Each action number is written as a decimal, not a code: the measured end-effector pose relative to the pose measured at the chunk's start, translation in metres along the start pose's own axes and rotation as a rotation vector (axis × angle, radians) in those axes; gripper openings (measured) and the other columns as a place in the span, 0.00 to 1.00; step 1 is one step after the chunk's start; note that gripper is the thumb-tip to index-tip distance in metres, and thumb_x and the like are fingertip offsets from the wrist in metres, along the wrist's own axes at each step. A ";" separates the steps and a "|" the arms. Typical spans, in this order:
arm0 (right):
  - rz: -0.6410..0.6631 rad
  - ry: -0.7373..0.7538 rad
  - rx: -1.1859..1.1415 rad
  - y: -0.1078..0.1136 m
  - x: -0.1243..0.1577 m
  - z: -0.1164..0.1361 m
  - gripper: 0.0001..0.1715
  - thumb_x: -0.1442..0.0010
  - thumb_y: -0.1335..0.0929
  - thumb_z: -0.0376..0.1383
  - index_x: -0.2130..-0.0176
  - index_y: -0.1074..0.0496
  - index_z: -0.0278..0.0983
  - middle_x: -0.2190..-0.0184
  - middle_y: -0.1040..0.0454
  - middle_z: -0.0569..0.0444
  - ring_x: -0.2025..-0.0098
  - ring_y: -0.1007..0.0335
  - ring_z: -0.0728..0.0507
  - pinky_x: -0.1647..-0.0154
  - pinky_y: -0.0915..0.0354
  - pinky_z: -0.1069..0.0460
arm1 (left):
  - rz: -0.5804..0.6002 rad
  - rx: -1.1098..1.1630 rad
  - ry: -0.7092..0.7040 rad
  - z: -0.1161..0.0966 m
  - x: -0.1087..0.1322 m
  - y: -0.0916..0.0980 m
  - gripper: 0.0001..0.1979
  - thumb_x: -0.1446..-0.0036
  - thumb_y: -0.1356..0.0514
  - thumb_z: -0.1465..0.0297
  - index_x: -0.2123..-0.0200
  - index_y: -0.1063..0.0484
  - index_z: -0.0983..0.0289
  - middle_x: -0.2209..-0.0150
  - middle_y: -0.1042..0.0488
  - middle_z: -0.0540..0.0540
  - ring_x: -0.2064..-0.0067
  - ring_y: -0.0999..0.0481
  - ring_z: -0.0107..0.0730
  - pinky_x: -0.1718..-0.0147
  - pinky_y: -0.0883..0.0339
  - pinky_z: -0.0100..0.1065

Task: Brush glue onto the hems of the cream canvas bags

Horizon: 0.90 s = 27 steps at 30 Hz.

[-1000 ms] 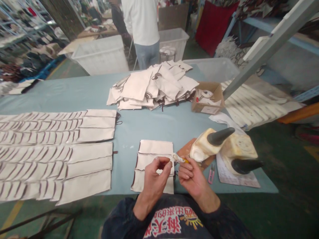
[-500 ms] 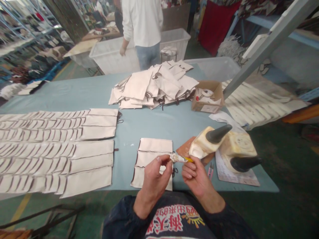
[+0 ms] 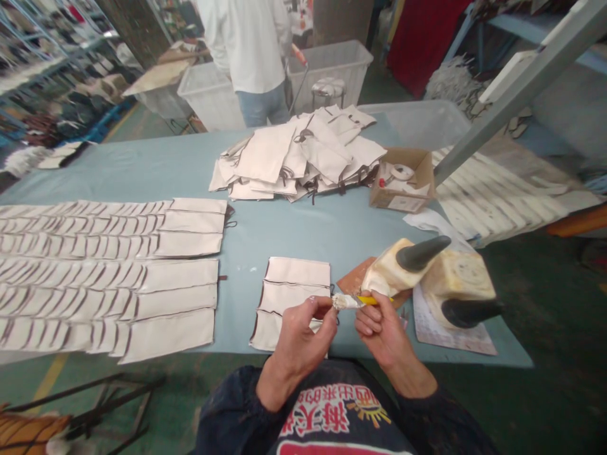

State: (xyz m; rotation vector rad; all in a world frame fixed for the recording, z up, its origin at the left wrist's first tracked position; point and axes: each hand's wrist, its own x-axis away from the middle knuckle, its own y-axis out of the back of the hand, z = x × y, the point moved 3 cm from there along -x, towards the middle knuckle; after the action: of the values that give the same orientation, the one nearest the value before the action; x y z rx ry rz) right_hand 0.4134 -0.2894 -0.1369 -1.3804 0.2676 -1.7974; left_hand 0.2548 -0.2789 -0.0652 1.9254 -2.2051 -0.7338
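Observation:
My right hand [image 3: 383,328] is closed round the yellow handle of a brush [image 3: 348,301], whose bristles are caked with white paste and point left. My left hand [image 3: 303,335] is curled, thumb and fingers drawn together at the bristle tip; whether anything is pinched there is too small to tell. Under the left hand lies a cream fabric panel [image 3: 296,272] with dark-edged seams, partly covered by the fingers. Just beyond the right hand, a paste-stained yellowish container [image 3: 386,262] with a black spout lies on a brown board [image 3: 353,275].
Overlapping rows of cream panels [image 3: 184,297] cover the table's left side. A heap of cream pieces [image 3: 294,155] lies at the back, beside a cardboard box [image 3: 403,199]. A second black-spouted container [image 3: 458,278] rests at right. Behind the table stands a person in white [image 3: 251,50].
The brush has shifted slightly right and lies more level, with more yellow handle showing. Both hands remain close together. The person behind has moved left, and a red-handled tool shows beside them.

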 end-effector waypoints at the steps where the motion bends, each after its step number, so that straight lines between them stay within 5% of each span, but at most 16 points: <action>1: -0.010 0.008 0.004 -0.001 0.000 0.001 0.23 0.59 0.17 0.39 0.70 0.30 0.37 0.88 0.47 0.73 0.89 0.55 0.58 0.89 0.53 0.62 | 0.010 0.013 0.022 0.000 -0.001 0.000 0.06 0.38 0.41 0.76 0.62 0.23 0.64 0.69 0.16 0.53 0.70 0.17 0.28 0.65 0.23 0.27; 14: 0.037 0.214 0.177 -0.006 -0.003 0.011 0.18 0.49 0.22 0.44 0.70 0.29 0.38 0.88 0.48 0.71 0.88 0.58 0.56 0.88 0.53 0.61 | 0.160 0.490 0.610 0.020 -0.005 -0.012 0.10 0.45 0.34 0.64 0.70 0.28 0.64 0.73 0.19 0.55 0.76 0.24 0.26 0.73 0.30 0.27; 20: 0.027 0.382 0.361 -0.014 0.008 0.025 0.18 0.46 0.25 0.48 0.72 0.29 0.39 0.90 0.48 0.69 0.88 0.58 0.55 0.87 0.51 0.59 | 0.236 0.550 0.689 0.022 -0.008 -0.009 0.06 0.52 0.36 0.69 0.74 0.31 0.63 0.78 0.23 0.50 0.80 0.29 0.23 0.79 0.36 0.24; 27: -0.073 0.692 0.663 -0.027 0.050 0.029 0.18 0.39 0.29 0.49 0.74 0.26 0.40 0.89 0.39 0.61 0.85 0.43 0.51 0.83 0.45 0.55 | 0.222 0.567 0.688 0.025 -0.005 -0.014 0.04 0.59 0.41 0.70 0.76 0.34 0.61 0.84 0.29 0.46 0.83 0.38 0.21 0.82 0.45 0.23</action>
State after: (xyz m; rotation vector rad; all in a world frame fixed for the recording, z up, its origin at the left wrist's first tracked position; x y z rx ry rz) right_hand 0.4236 -0.2993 -0.0751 -0.2932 -0.0348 -2.1103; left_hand 0.2582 -0.2679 -0.0919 1.6959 -2.2066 0.5749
